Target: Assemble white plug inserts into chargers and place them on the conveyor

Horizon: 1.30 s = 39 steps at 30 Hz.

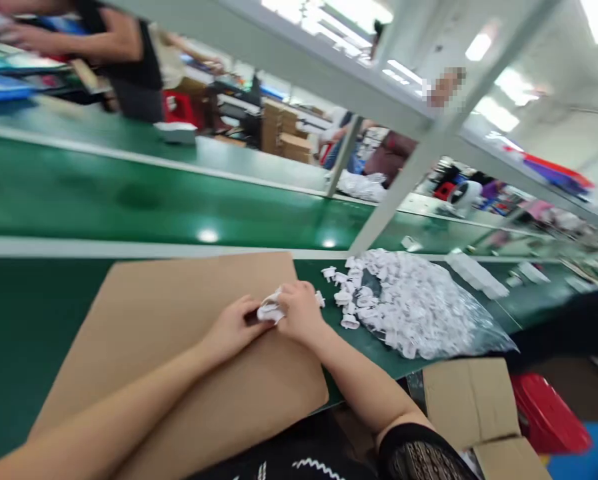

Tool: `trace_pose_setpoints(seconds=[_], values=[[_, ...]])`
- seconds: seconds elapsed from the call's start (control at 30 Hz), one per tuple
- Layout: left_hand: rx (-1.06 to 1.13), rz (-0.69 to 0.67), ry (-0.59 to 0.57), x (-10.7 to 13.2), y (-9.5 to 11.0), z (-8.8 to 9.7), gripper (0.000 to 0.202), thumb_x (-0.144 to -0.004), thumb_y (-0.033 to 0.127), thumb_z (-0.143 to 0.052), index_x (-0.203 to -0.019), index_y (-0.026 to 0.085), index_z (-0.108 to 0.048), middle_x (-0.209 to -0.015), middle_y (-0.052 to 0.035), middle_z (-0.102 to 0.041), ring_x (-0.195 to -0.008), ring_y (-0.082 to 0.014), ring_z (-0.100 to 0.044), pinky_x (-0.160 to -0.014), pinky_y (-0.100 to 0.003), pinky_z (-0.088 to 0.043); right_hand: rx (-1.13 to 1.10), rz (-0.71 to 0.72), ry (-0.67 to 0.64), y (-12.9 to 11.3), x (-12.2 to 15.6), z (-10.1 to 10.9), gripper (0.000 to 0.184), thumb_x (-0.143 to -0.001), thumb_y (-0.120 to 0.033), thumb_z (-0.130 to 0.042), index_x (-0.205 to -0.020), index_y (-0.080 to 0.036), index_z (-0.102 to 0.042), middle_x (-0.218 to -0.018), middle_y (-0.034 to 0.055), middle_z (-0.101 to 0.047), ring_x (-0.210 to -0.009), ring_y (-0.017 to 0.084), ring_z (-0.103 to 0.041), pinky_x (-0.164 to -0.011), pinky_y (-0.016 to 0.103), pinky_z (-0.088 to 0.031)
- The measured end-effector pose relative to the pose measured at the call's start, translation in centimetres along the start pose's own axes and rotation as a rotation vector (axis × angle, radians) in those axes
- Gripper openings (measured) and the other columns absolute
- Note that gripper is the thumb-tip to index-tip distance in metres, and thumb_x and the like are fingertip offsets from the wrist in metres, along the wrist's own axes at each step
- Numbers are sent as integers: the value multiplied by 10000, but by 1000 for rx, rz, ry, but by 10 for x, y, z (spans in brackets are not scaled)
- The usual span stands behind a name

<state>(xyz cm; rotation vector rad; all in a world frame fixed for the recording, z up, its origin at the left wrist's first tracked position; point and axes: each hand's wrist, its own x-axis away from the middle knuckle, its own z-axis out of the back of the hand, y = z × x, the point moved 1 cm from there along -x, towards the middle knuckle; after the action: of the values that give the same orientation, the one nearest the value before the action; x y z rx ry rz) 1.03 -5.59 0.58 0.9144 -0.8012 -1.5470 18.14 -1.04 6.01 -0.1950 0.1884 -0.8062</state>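
Note:
Both of my hands meet over a brown cardboard sheet (179, 307) that lies on the green table. Between them is a small white plastic part (271, 311), partly hidden by fingers. My left hand (236, 325) pinches it from the left, and my right hand (299, 312) is closed around its right side. Just right of the sheet, loose white plastic pieces (349, 321) spill from a clear plastic bag (429, 310) full of similar pieces.
A green conveyor belt (153, 200) runs behind a white rail. A slanted white post (403, 180) rises behind the bag. White trays (477, 273) lie farther right. Below the table edge are an open cardboard box (471, 400) and a red stool (549, 413). Other people work across the belt.

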Motion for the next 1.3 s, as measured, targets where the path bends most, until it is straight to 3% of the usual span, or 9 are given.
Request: trace_pose_setpoints(seconds=[0.13,0.23,0.4,0.6,0.77,0.9,1.03,1.2,1.3], values=[[-16,7,-24,-3,-8,2,460,-801,650,-683,-931,220,-780,-915,-47,-701,-893,-254,-672,-803,-330,-542,-27,-31,27,10,-4,-11,178,-761,-222,-734,-938,-234,-720,-968,8,-655,-977,205,-567,-909,351,-343],[-52,18,-25,-2,-9,1,493,-777,692,-689,-916,229,-785,-931,-47,-716,-900,-265,-689,-803,-333,-562,-134,-59,55,14,-3,-20,209,-755,-231,-758,-961,-241,-724,-918,-19,-641,-922,179,-589,-787,305,-348],[-87,-17,12,-1,-11,-3,437,-774,637,-687,-878,222,-776,-923,-55,-734,-880,-273,-708,-804,-352,-599,-178,-87,184,11,1,-34,172,-699,-239,-805,-839,-219,-706,-843,-27,-615,-870,173,-589,-711,295,-316],[-99,-138,111,2,-23,-6,491,-826,586,-659,-1160,234,-733,-1208,-78,-750,-1124,-300,-713,-981,-403,-600,-307,-112,281,11,2,-48,166,-700,-239,-834,-730,-207,-674,-841,-6,-638,-835,170,-589,-697,275,-379],[-282,-232,123,1,-33,1,462,-900,649,-569,-1039,254,-762,-1083,-69,-790,-975,-289,-755,-830,-387,-639,-580,-92,386,10,6,-50,294,-754,-191,-805,-1032,-235,-719,-988,6,-732,-935,181,-664,-804,264,-487],[-447,-428,128,-1,-29,6,445,-966,641,-515,-992,266,-754,-976,-56,-793,-851,-255,-753,-727,-338,-615,-523,-69,369,10,5,-46,226,-729,-181,-804,-924,-231,-701,-913,-8,-736,-865,182,-672,-778,268,-484],[-572,-563,174,-2,-27,7,433,-1010,591,-477,-1020,248,-740,-926,-60,-779,-806,-245,-735,-706,-336,-586,-420,-79,364,13,2,-48,287,-669,-202,-836,-871,-227,-634,-922,1,-709,-890,201,-653,-794,291,-464],[-549,-595,225,-3,-28,2,385,-1023,546,-489,-1013,235,-716,-950,-54,-774,-844,-232,-737,-727,-323,-591,-434,-76,385,15,-2,-59,275,-716,-201,-808,-902,-218,-606,-969,18,-687,-910,199,-632,-798,299,-462],[-470,-562,222,-3,-25,-2,385,-1010,554,-513,-986,233,-725,-928,-60,-769,-834,-228,-732,-731,-315,-593,-446,-63,363,16,-1,-49,299,-766,-252,-818,-1000,-216,-636,-1033,34,-687,-998,215,-629,-879,327,-471]])
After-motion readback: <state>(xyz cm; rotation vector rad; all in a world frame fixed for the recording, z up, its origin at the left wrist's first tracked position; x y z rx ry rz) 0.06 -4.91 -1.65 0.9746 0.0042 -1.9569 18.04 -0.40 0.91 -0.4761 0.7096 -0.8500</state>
